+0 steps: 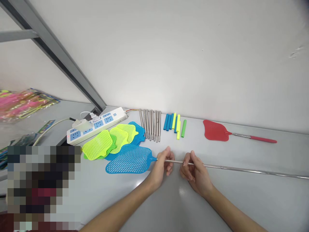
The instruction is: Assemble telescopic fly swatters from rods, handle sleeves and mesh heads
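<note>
A blue fly swatter head [130, 159] sits on a long, thin telescopic metal rod [241, 169], which is drawn out past the right edge of the view. Close to the swatter's neck, my left hand [161, 166] is closed around the rod. A short way to the right, my right hand [196, 172] grips the same rod between thumb and fingers. Behind my left hand lie several loose swatter heads [98, 145] in yellow, green and blue, overlapping. Several short collapsed metal rods [151, 125] and several blue, yellow and green grip sleeves [178, 127] lie in rows.
A red fly swatter [216, 130] with a red handle lies at the right, near the wall. The white power strip [106, 120] holds plugs and cables at the left. Plastic-wrapped packets [24, 103] lie farther left, beside a grey metal frame post [65, 61].
</note>
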`<state>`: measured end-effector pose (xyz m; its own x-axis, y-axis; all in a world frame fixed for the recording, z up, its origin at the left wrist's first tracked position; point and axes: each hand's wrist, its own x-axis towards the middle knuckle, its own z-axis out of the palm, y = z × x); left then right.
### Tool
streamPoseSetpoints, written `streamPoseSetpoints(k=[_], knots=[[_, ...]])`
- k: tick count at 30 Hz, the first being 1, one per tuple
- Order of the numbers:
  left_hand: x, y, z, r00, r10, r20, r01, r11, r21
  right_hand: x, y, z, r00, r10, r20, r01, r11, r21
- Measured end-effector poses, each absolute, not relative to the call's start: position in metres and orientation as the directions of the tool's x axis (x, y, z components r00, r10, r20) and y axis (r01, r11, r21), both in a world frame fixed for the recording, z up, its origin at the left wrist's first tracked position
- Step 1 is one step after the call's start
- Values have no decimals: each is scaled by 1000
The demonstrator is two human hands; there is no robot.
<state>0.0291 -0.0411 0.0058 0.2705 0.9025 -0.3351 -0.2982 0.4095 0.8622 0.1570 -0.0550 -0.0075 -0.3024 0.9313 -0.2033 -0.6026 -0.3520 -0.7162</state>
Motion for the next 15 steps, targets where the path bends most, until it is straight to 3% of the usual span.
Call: streamPoseSetpoints(k=[5,15], knots=[[28,-38,6,-65,954,-291,-416,239,877,157,-55,-8,-258,942,-212,-593,-328,-735],[23,-34,2,115,958,-264,-411,288,865,157,-56,-4,-358,919,-168,-516,-344,-784]])
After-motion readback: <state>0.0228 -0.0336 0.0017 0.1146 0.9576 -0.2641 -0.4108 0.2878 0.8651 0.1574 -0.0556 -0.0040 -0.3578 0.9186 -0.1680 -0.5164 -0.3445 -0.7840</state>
